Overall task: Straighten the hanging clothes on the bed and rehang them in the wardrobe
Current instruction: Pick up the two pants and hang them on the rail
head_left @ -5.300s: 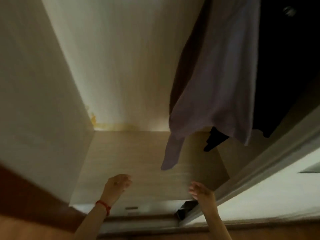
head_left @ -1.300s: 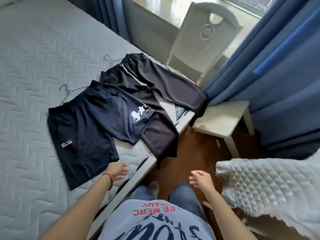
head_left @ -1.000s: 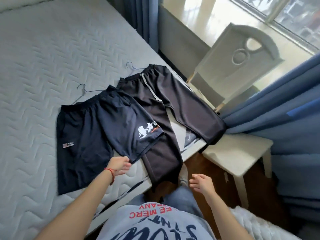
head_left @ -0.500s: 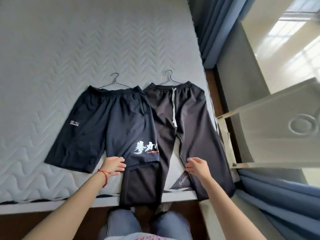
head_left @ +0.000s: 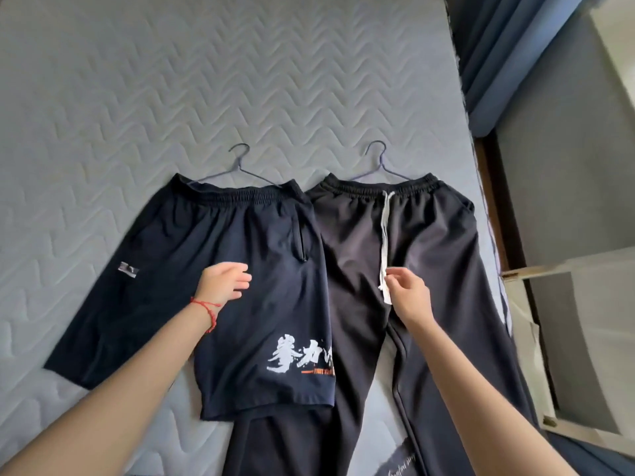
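Nearest us, at six o'clock, our two bare forearms reach out over the bed (head_left: 103,97), a red string bracelet (head_left: 206,309) round the left wrist. Our left hand (head_left: 221,285) rests loose on the navy shorts (head_left: 192,255), fingers relaxed and grasping nothing, pointing toward three o'clock. Our right hand (head_left: 409,292) lies over the dark trousers (head_left: 429,262) at the lower end of the white drawstring (head_left: 384,242); the fingers are lightly bent beside the cord, and we cannot tell whether they pinch it.

The shorts lie flat at nine o'clock of the trousers, their right leg overlapping the trousers' left leg, with white lettering (head_left: 299,359) near the hem. The trousers run down past the mattress edge at six o'clock.

Farther off, toward twelve o'clock, each waistband holds a thin wire hanger: the left hanger (head_left: 240,158) above the shorts, the right hanger (head_left: 378,156) above the trousers, both hooks lying on the quilted mattress. At two o'clock hangs a blue curtain (head_left: 498,46); at four o'clock stands a white chair (head_left: 584,338) beside the bed.
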Tool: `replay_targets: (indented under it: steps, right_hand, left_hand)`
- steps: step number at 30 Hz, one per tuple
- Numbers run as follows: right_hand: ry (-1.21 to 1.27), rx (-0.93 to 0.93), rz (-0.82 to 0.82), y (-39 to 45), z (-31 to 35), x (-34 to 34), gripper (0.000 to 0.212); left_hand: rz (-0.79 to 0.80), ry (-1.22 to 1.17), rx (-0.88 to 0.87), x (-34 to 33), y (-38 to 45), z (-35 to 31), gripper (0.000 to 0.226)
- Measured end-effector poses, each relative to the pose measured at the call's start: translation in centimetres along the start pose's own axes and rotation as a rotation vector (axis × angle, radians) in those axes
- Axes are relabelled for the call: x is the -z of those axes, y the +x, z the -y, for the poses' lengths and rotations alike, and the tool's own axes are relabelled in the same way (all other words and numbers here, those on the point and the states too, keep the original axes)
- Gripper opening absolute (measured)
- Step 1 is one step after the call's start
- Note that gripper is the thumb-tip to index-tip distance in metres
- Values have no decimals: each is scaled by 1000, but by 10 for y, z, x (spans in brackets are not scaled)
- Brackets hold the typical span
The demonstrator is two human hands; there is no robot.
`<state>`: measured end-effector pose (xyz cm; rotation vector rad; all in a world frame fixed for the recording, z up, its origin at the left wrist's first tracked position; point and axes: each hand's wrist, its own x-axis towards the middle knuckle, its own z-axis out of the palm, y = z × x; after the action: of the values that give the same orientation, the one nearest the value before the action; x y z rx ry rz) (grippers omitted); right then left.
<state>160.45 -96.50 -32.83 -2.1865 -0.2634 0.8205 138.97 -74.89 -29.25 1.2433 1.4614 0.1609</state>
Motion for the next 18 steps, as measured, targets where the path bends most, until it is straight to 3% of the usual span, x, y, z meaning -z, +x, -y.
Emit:
replay_targets:
  steps: [5, 8, 10, 13, 16, 18]
  right_hand:
    - [-368, 288, -31, 102, -9, -36, 35]
    - [-626, 351, 33, 137, -38, -53, 45]
    - [-735, 399, -26, 141, -60, -68, 46]
    - [-750, 484, -223, 143, -77, -82, 43]
    - [-757, 525, -295, 148, -79, -84, 50]
    - [-762, 547, -326, 149, -80, -85, 49]
  left_hand:
    - [-132, 35, -198, -15, 108, -8, 23]
    - [-232, 81, -317, -25, 166, -17, 26]
    - [-259, 86, -353, -34, 202, -31, 27]
    - [-276, 111, -357, -54, 240, -60, 33]
    - [-264, 90, -269, -77, 272, -82, 34]
    - [-271, -112, -200, -87, 284, -92, 27]
